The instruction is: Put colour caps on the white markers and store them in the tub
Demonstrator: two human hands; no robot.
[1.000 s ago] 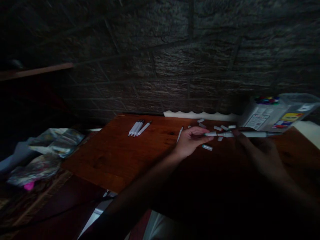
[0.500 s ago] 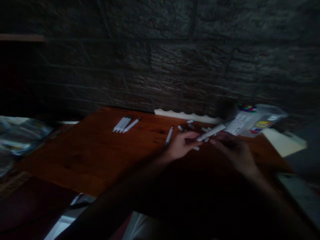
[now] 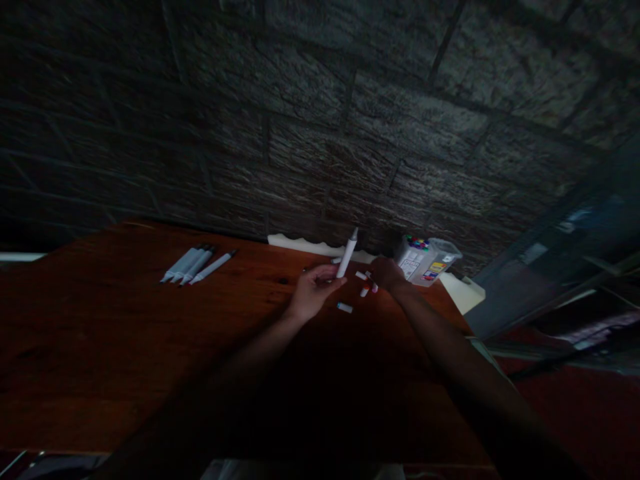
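Observation:
A white marker (image 3: 348, 255) stands almost upright in my left hand (image 3: 311, 291), with its grey tip end uppermost and no cap on it. The fingers and thumb of that hand are closed around the lower end. To the right, my right hand (image 3: 387, 272) is low over the table beside several loose marker caps (image 3: 365, 291). Its fingers are dark and turned away, so whether they grip a cap is hidden. Another cap (image 3: 345, 307) lies nearer to me.
Several white markers (image 3: 193, 265) lie side by side on the left of the wooden table (image 3: 115, 347). A clear plastic case (image 3: 425, 263) with colourful marker ends stands at the back right. A white wavy-edged strip (image 3: 295, 245) runs along the stone wall (image 3: 320, 133).
The view has swung to the right. My right hand has come away from the marker and gone down to the caps. My left hand has tipped the marker more upright.

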